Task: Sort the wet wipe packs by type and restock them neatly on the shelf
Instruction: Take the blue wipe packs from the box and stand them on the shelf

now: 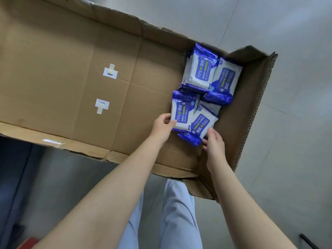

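While your left hand [162,125] pinches one pack [181,114] and your right hand [213,143] lies spread on another pack [200,126], no shelf shows; restocking remains.

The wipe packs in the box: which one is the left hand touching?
The left hand touches the near-left pack, its "75%" label upright to the camera; the right hand's pack reads upside down.
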Action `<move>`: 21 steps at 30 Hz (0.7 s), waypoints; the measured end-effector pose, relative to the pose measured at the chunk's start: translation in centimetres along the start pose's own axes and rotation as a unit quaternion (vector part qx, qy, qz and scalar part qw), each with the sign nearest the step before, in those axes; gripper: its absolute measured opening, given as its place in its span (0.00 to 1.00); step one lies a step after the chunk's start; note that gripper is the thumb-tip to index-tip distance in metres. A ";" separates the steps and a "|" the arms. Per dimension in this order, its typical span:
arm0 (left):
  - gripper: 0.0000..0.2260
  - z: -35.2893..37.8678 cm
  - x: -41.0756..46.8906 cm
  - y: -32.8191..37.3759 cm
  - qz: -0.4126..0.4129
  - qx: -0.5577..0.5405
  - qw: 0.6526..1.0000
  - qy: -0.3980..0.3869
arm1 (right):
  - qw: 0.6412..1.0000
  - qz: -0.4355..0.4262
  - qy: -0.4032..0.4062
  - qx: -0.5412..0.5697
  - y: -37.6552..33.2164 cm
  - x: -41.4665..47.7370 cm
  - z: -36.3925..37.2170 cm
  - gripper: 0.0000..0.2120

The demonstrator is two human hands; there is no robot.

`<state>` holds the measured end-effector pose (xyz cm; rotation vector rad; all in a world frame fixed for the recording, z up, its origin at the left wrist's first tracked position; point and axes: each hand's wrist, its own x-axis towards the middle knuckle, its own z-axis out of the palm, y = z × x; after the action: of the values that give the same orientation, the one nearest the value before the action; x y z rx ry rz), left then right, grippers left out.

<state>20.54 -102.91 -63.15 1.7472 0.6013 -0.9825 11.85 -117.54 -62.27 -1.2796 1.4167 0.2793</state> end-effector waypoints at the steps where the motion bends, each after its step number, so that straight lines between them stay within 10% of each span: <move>1: 0.14 -0.1 0.3 -0.1 -0.001 0.006 1.000 0.005 | 1.000 0.002 0.006 0.001 -0.2 0.1 0.2 0.21; 12: 0.07 -2.9 0.3 -0.5 0.006 -0.006 1.000 -0.005 | 0.991 0.046 0.047 0.115 -2.1 0.8 2.5 0.14; 21: 0.07 -11.7 -14.2 3.7 0.033 -0.163 0.980 0.112 | 0.976 -0.051 -0.134 0.163 -10.9 -12.6 -0.6 0.08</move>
<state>19.57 -92.77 -47.38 1.5818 0.7959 -0.6047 17.07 -115.53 -46.55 -0.9991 1.1098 0.1371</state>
